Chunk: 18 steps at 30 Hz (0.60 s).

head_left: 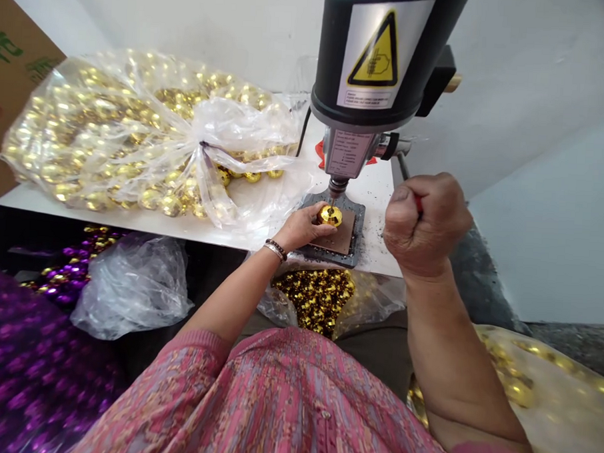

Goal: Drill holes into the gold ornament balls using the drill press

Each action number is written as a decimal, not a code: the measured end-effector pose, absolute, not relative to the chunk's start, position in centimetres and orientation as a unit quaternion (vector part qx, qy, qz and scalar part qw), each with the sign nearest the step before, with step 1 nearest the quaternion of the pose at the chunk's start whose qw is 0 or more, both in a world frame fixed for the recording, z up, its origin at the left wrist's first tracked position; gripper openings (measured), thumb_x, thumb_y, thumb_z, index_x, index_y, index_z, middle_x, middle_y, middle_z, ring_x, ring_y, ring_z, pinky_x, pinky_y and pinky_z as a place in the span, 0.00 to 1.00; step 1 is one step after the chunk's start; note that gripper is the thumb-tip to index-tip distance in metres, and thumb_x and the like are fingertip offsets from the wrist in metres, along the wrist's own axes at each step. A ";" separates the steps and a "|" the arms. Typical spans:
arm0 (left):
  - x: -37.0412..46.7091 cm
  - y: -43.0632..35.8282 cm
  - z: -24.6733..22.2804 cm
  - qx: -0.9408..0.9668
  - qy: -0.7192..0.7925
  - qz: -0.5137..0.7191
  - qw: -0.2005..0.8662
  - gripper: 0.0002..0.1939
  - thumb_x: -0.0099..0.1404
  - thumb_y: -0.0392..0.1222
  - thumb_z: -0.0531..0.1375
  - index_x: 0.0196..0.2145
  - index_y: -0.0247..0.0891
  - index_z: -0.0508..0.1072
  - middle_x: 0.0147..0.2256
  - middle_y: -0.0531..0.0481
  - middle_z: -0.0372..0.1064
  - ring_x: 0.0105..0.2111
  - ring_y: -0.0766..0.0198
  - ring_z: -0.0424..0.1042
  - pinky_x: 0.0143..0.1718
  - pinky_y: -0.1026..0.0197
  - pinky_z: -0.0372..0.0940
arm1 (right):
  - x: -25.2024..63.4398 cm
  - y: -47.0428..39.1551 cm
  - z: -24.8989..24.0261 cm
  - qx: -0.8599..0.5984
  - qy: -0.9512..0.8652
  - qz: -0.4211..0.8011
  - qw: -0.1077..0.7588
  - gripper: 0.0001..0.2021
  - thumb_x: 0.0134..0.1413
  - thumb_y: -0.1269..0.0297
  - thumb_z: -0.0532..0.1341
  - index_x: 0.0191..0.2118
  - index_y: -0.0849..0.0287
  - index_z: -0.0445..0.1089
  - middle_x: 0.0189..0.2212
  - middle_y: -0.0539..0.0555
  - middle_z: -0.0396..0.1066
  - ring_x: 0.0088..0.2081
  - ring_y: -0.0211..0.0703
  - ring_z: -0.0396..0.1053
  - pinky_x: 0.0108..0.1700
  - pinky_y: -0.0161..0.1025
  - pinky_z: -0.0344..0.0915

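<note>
A shiny gold faceted ball (330,216) rests on a brown board on the base of a drill press (353,148). My left hand (308,228) grips the ball from its left side, with thumb and fingers around it. Directly above, the drill bit (332,202) meets the top of the ball; how deep it goes I cannot tell. My right hand (427,222) is closed in a fist around the feed lever (403,165) on the right of the machine. Most of the lever's grip is hidden by the fingers.
A big clear bag of gold balls (110,131) covers the left of the white table (221,235). Dark shavings lie around the drill base (353,254). An open bag of gold balls (319,297) sits below the table edge. Purple balls (30,368) lie lower left, another gold-filled bag (545,397) lower right.
</note>
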<state>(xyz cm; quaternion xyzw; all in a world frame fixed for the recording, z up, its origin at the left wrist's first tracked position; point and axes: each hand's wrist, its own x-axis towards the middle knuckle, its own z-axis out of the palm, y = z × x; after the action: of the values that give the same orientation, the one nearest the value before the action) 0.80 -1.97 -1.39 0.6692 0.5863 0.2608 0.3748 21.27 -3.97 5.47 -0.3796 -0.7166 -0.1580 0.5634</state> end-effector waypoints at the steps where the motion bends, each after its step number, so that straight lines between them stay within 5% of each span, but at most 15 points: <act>1: 0.8 -2.0 -1.5 0.668 0.586 0.262 0.377 0.31 0.62 0.44 0.72 0.62 0.38 0.76 0.46 0.48 0.81 0.44 0.58 0.76 0.50 0.59 0.68 | 21.2 -3.9 5.3 -0.382 -0.712 -0.163 0.566 0.10 0.69 0.60 0.51 0.36 0.55 0.65 0.29 0.50 0.67 0.32 0.34 0.63 0.39 0.38 0.59; 10: 0.8 -2.0 -1.8 0.660 0.581 0.278 0.387 0.28 0.60 0.43 0.73 0.58 0.41 0.77 0.45 0.51 0.81 0.43 0.59 0.77 0.47 0.60 0.68 | 20.0 -3.5 3.5 -0.337 -0.675 -0.179 0.631 0.10 0.68 0.60 0.51 0.34 0.56 0.62 0.25 0.48 0.64 0.28 0.34 0.60 0.34 0.37 0.56; 15: 1.2 -2.3 -1.9 0.648 0.584 0.300 0.386 0.25 0.59 0.42 0.73 0.53 0.39 0.78 0.42 0.51 0.80 0.40 0.60 0.75 0.44 0.60 0.67 | 20.0 -1.7 8.3 -0.405 -0.624 -0.126 0.657 0.16 0.69 0.54 0.48 0.32 0.57 0.60 0.26 0.49 0.62 0.28 0.32 0.60 0.35 0.35 0.56; 18: 0.7 -3.3 -2.0 0.645 0.575 0.329 0.383 0.24 0.60 0.44 0.73 0.52 0.37 0.77 0.41 0.50 0.78 0.39 0.61 0.74 0.42 0.61 0.66 | 20.8 0.6 12.1 -0.466 -0.622 0.009 0.629 0.16 0.66 0.53 0.50 0.29 0.57 0.54 0.25 0.48 0.58 0.27 0.30 0.55 0.34 0.34 0.53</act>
<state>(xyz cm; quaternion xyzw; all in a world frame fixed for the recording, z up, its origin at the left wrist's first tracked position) 0.73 -3.33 -2.04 0.6445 0.5747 0.3286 0.3826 20.77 0.63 12.08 -0.4661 -0.6224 0.0086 0.6287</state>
